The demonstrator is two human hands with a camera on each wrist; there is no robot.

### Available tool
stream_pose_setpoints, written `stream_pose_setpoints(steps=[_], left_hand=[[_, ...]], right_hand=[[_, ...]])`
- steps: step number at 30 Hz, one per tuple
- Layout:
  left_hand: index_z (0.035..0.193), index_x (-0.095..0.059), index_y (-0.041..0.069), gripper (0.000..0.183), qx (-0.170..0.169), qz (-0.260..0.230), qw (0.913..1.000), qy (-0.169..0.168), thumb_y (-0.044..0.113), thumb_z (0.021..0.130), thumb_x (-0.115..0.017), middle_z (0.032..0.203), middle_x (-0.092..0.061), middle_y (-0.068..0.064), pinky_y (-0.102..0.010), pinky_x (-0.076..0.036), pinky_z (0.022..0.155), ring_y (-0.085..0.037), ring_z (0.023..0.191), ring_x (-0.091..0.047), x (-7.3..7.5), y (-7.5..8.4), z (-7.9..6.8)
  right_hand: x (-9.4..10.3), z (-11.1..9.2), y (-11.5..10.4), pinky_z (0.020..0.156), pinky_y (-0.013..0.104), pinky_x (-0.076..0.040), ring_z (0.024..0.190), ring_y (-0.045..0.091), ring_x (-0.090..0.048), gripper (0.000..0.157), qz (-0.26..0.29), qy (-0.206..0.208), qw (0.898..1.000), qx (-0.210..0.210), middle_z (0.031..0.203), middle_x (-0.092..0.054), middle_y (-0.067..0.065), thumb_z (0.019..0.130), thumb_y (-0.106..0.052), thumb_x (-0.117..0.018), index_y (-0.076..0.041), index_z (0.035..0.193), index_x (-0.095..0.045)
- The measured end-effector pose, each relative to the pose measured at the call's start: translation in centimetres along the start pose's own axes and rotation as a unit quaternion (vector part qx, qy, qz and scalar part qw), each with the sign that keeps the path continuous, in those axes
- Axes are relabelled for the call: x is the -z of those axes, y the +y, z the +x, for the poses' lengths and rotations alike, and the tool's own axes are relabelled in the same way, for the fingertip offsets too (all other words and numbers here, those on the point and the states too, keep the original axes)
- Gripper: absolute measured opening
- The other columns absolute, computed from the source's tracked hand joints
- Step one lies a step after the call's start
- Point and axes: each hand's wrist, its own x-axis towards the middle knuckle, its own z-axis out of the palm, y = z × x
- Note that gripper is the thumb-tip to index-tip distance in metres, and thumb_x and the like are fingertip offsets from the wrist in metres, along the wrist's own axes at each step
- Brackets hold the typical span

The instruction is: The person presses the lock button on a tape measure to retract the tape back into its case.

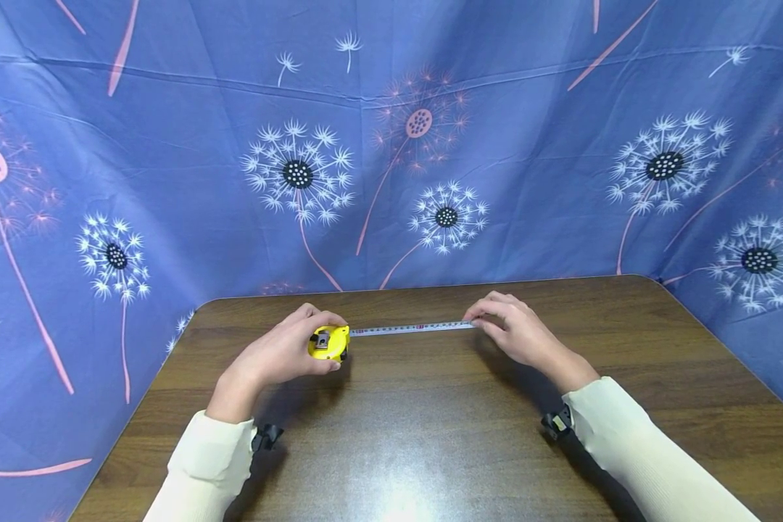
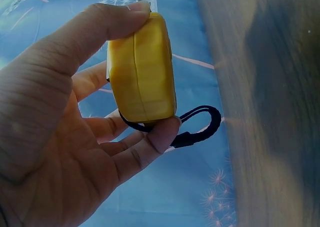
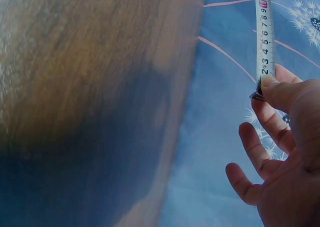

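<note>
A yellow tape measure is held in my left hand, thumb on one side and fingers on the other. In the left wrist view its yellow case shows edge-on, with a black strap loop hanging from it. The white measuring blade stretches out to the right, straight and above the table. My right hand pinches the blade's free end between thumb and forefinger. Seen from the right wrist, the metal end hook pokes out beside the thumb, and the other fingers are loosely bent.
A brown wooden table with rounded far corners lies under both hands. Behind it and at its sides hangs a blue cloth with dandelion prints. Small black devices sit at both wrists, by the cream sleeves.
</note>
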Motion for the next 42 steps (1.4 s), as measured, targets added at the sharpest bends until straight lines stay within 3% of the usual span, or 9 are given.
stream_pose_setpoints(steps=[10,18,42], left_hand=[[0.130,-0.067,0.021,0.059,-0.016,-0.009,0.9998,-0.001,0.026,0.076,-0.089,0.107,-0.056,-0.002,-0.041,-0.047,0.087,-0.019,0.095,-0.053,0.0,0.4,0.4],[0.130,-0.066,0.024,0.058,-0.010,-0.005,0.9999,-0.005,0.027,0.077,-0.089,0.110,-0.055,-0.001,-0.040,-0.048,0.086,-0.018,0.098,-0.053,-0.2,0.6,0.4],[0.131,-0.065,0.024,0.058,-0.007,0.001,0.9998,-0.020,0.029,0.078,-0.089,0.111,-0.054,-0.001,-0.041,-0.047,0.088,-0.020,0.100,-0.052,-0.6,1.6,1.3]], right_hand=[[-0.2,0.0,-0.3,0.083,0.045,-0.047,0.093,0.019,-0.061,0.023,0.000,-0.015,1.000,-0.021,0.099,-0.068,-0.009,0.090,0.001,-0.076,-0.020,0.099,-0.076],[-0.5,-0.1,-0.4,0.083,0.046,-0.047,0.094,0.019,-0.061,0.022,0.004,-0.019,0.999,-0.027,0.099,-0.069,-0.010,0.091,-0.001,-0.076,-0.022,0.100,-0.076],[-1.2,0.1,-0.8,0.079,0.042,-0.047,0.091,0.015,-0.060,0.023,0.010,-0.016,1.000,-0.012,0.099,-0.068,-0.012,0.090,-0.001,-0.077,-0.022,0.099,-0.075]])
